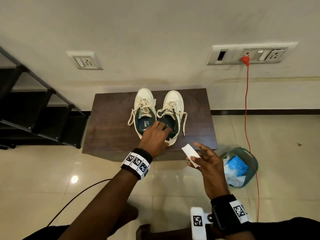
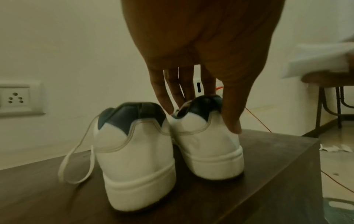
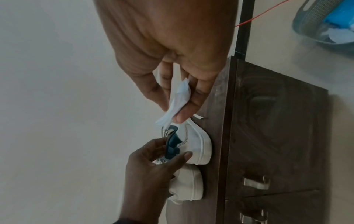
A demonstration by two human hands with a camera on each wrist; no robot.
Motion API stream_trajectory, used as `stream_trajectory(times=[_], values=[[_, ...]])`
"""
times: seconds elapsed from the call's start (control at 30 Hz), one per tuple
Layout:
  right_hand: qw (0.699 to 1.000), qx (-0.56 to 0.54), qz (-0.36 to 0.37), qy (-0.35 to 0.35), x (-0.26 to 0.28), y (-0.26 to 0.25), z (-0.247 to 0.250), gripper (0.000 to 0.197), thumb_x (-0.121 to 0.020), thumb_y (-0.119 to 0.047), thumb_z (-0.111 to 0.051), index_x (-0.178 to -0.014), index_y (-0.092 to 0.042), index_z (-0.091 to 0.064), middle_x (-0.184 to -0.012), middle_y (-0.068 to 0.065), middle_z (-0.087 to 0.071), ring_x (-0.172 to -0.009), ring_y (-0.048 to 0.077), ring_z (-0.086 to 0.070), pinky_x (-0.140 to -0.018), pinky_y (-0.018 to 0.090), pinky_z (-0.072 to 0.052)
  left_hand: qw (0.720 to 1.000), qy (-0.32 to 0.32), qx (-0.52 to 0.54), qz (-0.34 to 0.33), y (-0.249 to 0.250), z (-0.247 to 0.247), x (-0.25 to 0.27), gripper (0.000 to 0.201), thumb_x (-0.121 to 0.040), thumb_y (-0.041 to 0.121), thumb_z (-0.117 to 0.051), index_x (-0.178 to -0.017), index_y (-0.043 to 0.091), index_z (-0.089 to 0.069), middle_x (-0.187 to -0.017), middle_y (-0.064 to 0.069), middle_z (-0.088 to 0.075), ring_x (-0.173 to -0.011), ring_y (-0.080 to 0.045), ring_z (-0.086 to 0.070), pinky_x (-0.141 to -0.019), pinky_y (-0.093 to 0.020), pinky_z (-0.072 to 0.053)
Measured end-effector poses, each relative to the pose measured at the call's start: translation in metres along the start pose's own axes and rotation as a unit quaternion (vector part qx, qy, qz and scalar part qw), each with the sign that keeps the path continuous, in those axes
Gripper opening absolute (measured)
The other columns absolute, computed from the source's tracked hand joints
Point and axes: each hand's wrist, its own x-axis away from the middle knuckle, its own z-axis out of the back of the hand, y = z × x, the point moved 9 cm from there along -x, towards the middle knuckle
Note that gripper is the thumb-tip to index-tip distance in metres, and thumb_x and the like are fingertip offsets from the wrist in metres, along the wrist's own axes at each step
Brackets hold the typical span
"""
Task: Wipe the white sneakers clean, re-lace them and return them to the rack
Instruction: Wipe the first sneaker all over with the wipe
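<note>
White sneakers (image 1: pixel 157 113) side by side on the dark wooden cabinet (image 1: pixel 107 129), centre of the head view — laces loose.

We reach our left hand (image 1: pixel 154 137) into the right-hand sneaker (image 1: pixel 170 118): fingers inside its dark collar, thumb on the outside of the heel, gripping it. Lower right of centre, our right hand (image 1: pixel 207 165) pinches a folded white wipe (image 1: pixel 190 155) between thumb and fingers. A green basket (image 1: pixel 249 158) sits on the floor at right — the black rack (image 1: pixel 39 118) at far left.
</note>
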Motion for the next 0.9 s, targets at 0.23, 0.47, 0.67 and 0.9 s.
stream_trajectory(times=[0.23,0.47,0.67,0.9], values=[[0.998,0.022,-0.015,0.055,-0.013,0.016,0.008,0.047,-0.074,0.013,-0.075,-0.114,-0.01,-0.074,-0.105,0.0,-0.077,-0.089,0.008,-0.068,-0.072,0.019,-0.054,0.991,0.114,-0.017,-0.073,0.011,-0.005,0.0,0.029,-0.091,0.036,-0.062,-0.106,0.015,-0.074,-0.093,-0.004,-0.073,-0.085,-0.026,-0.067,-0.081,-0.037,-0.053],[0.989,-0.02,-0.089,0.12,-0.017,0.035,0.002,0.017,-0.096,-0.014,-0.064,-0.109,-0.007,-0.073,-0.087,0.009,-0.076,-0.068,0.014,-0.06,-0.059,0.025,-0.045,0.99,0.099,0.018,-0.098,0.013,-0.003,0.001,0.032,-0.082,0.017,-0.08,-0.112,0.007,-0.073,-0.095,-0.008,-0.075,-0.085,-0.028,-0.07,-0.062,-0.036,-0.058],[0.98,0.013,-0.085,0.178,-0.012,0.034,0.003,0.009,-0.097,-0.017,-0.065,-0.093,-0.017,-0.074,-0.091,0.0,-0.071,-0.086,0.015,-0.06,-0.076,0.03,-0.047,0.983,0.109,0.149,-0.017,-0.011,0.006,0.008,0.024,-0.087,0.034,-0.076,-0.105,0.018,-0.078,-0.098,0.003,-0.073,-0.093,-0.02,-0.064,-0.069,-0.034,-0.055],[0.975,0.09,0.059,0.194,-0.008,0.007,0.002,0.02,-0.087,-0.001,-0.074,-0.103,-0.012,-0.078,-0.093,0.0,-0.078,-0.085,0.012,-0.072,-0.08,0.029,-0.058,0.979,0.146,0.128,-0.065,0.021,0.018,0.01,0.036,-0.095,0.046,-0.052,-0.096,0.023,-0.08,-0.077,0.002,-0.065,-0.074,-0.021,-0.06,-0.054,-0.027,-0.042]])
